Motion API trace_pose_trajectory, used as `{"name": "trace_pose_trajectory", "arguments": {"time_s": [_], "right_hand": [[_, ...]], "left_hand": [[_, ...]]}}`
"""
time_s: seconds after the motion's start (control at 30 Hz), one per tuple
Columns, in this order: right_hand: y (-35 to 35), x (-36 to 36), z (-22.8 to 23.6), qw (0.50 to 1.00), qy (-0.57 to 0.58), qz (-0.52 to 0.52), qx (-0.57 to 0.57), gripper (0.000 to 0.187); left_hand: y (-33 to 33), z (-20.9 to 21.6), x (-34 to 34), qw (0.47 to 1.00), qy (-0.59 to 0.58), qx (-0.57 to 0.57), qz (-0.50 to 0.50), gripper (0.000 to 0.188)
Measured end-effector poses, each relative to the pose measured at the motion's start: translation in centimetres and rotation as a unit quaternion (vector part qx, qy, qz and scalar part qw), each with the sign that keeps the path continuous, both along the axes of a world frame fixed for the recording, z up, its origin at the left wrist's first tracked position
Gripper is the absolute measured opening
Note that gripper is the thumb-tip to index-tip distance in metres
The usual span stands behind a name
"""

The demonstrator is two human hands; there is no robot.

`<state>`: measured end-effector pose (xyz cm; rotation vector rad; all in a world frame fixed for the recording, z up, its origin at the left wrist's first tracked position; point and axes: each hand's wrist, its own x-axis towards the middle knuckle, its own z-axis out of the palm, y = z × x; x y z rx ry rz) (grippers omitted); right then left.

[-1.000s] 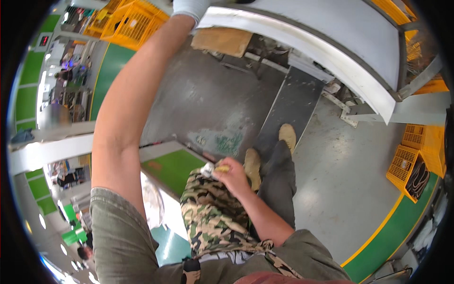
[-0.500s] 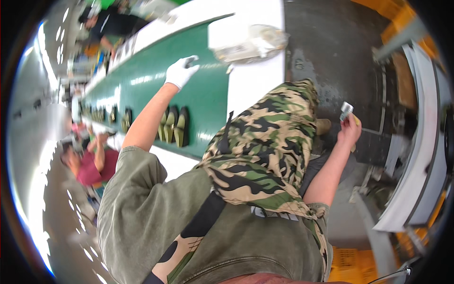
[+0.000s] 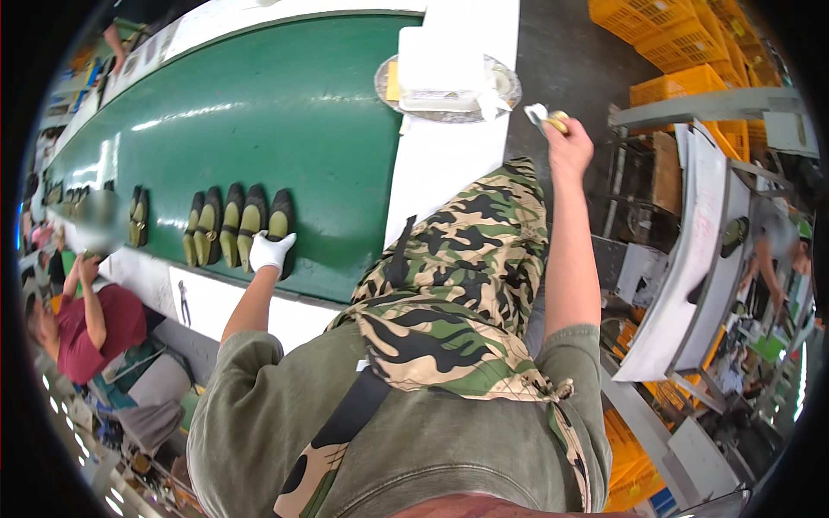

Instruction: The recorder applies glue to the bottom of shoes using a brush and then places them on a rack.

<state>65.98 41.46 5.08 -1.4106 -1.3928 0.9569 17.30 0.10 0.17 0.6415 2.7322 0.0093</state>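
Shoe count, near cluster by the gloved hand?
5, side by side on the green belt: leftmost shoe, second shoe, middle shoe, fourth shoe, rightmost shoe, the last partly covered by the left hand. The hand may hide more.

I'm looking into a shoe workshop: shoes (image 3: pixel 230 226) line the near edge of a long green belt (image 3: pixel 294 112), a co-worker (image 3: pixel 102 328) beside it, yellow crates (image 3: pixel 646 24) stacked rightward.
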Motion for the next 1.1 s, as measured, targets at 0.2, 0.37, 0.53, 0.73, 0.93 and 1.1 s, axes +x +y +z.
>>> {"name": "trace_pose_trajectory", "arguments": {"time_s": [0.2, 0.37, 0.53, 0.73, 0.93, 1.1], "right_hand": [[5.5, -4.1, 0.2, 0.945, -0.301, 0.020, 0.124, 0.012], [7.9, -6.5, -0.4, 0.894, -0.405, 0.085, 0.173, 0.008], [8.3, -7.9, -0.5, 0.839, -0.498, 0.149, 0.163, 0.010], [8.2, -7.2, -0.1, 0.843, -0.481, 0.159, 0.181, 0.011], [7.6, -6.8, 1.1, 0.812, -0.490, 0.209, 0.239, 0.011], [7.6, -6.4, 0.4, 0.886, -0.444, 0.111, 0.080, 0.011]], "left_hand": [[0.5, -0.3, -3.0, 0.996, -0.039, -0.062, -0.043, 0.081], [-0.1, -0.3, -5.8, 0.992, -0.033, -0.088, -0.081, 0.082], [-0.4, -0.1, -6.0, 0.994, -0.036, -0.077, -0.073, 0.080], [0.4, 0.4, -4.7, 0.991, -0.012, -0.107, -0.074, 0.084], [4.4, 2.8, -4.2, 0.966, -0.045, -0.247, -0.068, 0.082], [4.7, 1.2, -5.1, 0.963, -0.128, -0.232, -0.051, 0.070]]}}
